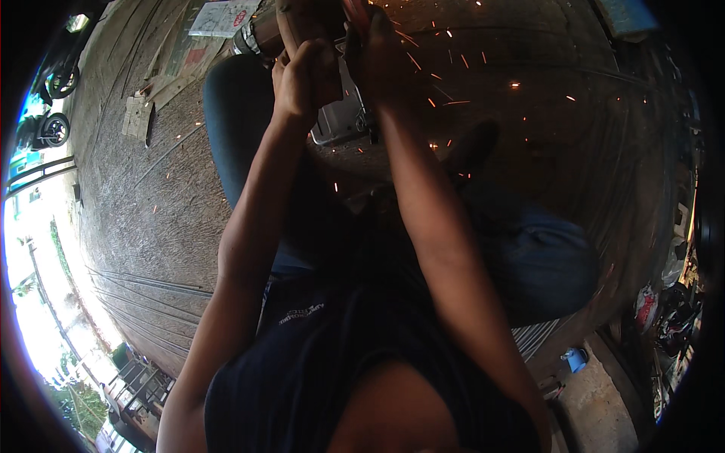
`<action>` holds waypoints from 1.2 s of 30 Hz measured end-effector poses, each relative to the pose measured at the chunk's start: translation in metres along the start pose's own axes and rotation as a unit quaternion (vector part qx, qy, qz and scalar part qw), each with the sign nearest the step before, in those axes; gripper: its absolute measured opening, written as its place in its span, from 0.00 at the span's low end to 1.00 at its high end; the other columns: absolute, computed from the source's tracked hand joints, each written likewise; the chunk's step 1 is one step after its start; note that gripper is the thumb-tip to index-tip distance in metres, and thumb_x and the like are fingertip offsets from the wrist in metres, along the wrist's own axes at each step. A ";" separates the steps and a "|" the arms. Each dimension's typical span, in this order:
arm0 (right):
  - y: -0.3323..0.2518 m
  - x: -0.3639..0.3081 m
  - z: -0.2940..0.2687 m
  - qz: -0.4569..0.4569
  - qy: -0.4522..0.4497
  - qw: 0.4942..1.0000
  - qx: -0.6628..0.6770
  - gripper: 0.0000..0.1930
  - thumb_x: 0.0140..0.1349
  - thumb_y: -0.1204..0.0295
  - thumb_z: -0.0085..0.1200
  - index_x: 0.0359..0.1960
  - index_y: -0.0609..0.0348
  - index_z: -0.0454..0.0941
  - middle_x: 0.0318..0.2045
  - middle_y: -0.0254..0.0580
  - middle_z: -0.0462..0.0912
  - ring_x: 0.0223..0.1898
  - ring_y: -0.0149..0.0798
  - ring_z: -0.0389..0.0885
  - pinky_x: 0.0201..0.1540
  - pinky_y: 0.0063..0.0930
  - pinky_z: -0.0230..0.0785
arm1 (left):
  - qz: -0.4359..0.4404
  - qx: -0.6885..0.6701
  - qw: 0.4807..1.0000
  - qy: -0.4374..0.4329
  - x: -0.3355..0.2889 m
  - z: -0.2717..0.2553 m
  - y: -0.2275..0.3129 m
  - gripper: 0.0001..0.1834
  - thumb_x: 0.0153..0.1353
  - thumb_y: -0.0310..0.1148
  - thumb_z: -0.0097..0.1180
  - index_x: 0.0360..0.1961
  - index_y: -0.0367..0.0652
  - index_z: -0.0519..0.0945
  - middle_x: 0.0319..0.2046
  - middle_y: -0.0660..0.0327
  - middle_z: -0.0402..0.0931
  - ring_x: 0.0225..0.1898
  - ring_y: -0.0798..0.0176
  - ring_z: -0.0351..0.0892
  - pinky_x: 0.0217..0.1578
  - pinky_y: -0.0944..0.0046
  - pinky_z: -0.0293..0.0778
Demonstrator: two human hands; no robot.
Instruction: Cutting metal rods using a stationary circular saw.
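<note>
My left hand is closed around a brown, thick metal-looking piece at the top of the view. To its right, my right hand lies in shadow with its fingers bent round a reddish part, whose kind I cannot make out. Orange sparks fly out to the right of my hands. Below and between the hands sits a grey metal casing. A dark cylinder with a shiny band lies left of the brown piece. The working point itself is hidden or cut off by the top edge.
My bent knees in blue jeans flank the work. A white printed sheet and boards lie at the upper left. Thin rods run along the floor at left. A blue cup-like container stands at lower right, near assorted clutter.
</note>
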State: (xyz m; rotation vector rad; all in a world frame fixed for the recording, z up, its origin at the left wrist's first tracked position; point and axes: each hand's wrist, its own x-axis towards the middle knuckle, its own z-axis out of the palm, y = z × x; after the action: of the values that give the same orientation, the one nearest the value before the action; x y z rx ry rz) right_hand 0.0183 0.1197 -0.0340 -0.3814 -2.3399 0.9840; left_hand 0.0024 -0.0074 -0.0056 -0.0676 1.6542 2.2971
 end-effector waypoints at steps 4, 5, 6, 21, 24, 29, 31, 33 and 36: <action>-0.001 0.001 0.003 -0.033 0.054 0.997 -0.044 0.25 0.65 0.56 0.43 0.49 0.70 0.71 0.36 0.66 0.78 0.36 0.63 0.78 0.39 0.50 0.71 | 0.013 0.026 0.999 0.026 -0.003 0.007 0.002 0.10 0.55 0.36 0.54 0.31 0.39 0.76 0.23 0.65 0.73 0.23 0.71 0.73 0.23 0.69 0.69; -0.003 0.002 0.001 -0.038 0.062 0.997 -0.034 0.25 0.65 0.55 0.43 0.49 0.70 0.71 0.35 0.66 0.78 0.35 0.63 0.78 0.39 0.50 0.71 | 0.005 0.024 0.999 0.030 -0.004 0.006 0.003 0.10 0.55 0.36 0.54 0.31 0.39 0.76 0.23 0.65 0.73 0.22 0.71 0.72 0.22 0.69 0.69; -0.005 0.002 -0.003 -0.044 0.070 0.996 -0.024 0.25 0.65 0.55 0.43 0.49 0.70 0.71 0.34 0.66 0.78 0.34 0.63 0.79 0.39 0.50 0.71 | 0.006 0.023 0.999 0.031 -0.004 0.006 0.004 0.10 0.55 0.36 0.54 0.31 0.39 0.76 0.23 0.65 0.73 0.22 0.71 0.72 0.22 0.69 0.69; 0.006 0.001 -0.001 -0.040 0.037 0.998 -0.038 0.26 0.66 0.53 0.40 0.46 0.69 0.70 0.31 0.66 0.78 0.30 0.63 0.79 0.33 0.52 0.72 | -0.009 0.028 0.999 0.019 -0.005 0.008 0.003 0.11 0.55 0.36 0.54 0.31 0.39 0.76 0.23 0.65 0.73 0.24 0.71 0.72 0.24 0.69 0.68; 0.017 0.001 0.012 -0.066 0.098 0.993 0.001 0.27 0.66 0.52 0.38 0.47 0.69 0.71 0.31 0.66 0.79 0.29 0.62 0.79 0.32 0.52 0.72 | 0.006 0.033 0.999 0.036 -0.004 0.012 0.000 0.11 0.55 0.36 0.54 0.33 0.38 0.76 0.24 0.64 0.73 0.24 0.70 0.73 0.24 0.69 0.69; -0.031 0.002 -0.030 0.050 -0.050 0.997 -0.043 0.25 0.66 0.53 0.40 0.43 0.68 0.73 0.31 0.67 0.78 0.34 0.63 0.78 0.37 0.53 0.70 | 0.003 0.041 0.999 0.037 -0.010 0.004 0.007 0.13 0.55 0.37 0.55 0.35 0.38 0.75 0.25 0.64 0.73 0.24 0.70 0.73 0.25 0.69 0.69; -0.013 0.002 -0.018 0.004 -0.005 0.998 -0.068 0.25 0.66 0.54 0.41 0.43 0.69 0.73 0.30 0.67 0.78 0.34 0.63 0.78 0.37 0.53 0.70 | 0.003 0.034 0.999 0.030 -0.010 0.009 0.006 0.13 0.55 0.37 0.55 0.34 0.38 0.75 0.25 0.64 0.73 0.24 0.71 0.73 0.25 0.70 0.69; 0.000 0.004 -0.005 -0.044 0.037 0.994 -0.090 0.24 0.65 0.55 0.42 0.42 0.69 0.73 0.30 0.66 0.77 0.34 0.63 0.77 0.37 0.52 0.70 | 0.003 0.029 0.999 0.027 -0.008 0.008 0.002 0.12 0.55 0.37 0.55 0.34 0.39 0.75 0.24 0.64 0.73 0.24 0.71 0.73 0.25 0.70 0.69; 0.007 0.005 0.007 -0.106 0.116 0.987 -0.020 0.23 0.66 0.56 0.43 0.41 0.70 0.73 0.29 0.66 0.77 0.32 0.64 0.76 0.35 0.52 0.70 | 0.110 0.087 0.990 -0.017 -0.005 0.004 -0.004 0.12 0.55 0.37 0.55 0.33 0.39 0.75 0.24 0.65 0.73 0.24 0.72 0.72 0.24 0.70 0.69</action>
State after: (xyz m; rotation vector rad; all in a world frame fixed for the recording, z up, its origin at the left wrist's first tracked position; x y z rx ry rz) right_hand 0.0105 0.1229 -0.0408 -0.2419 -2.1396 0.7495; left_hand 0.0089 -0.0040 -0.0069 0.2019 1.9204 2.2803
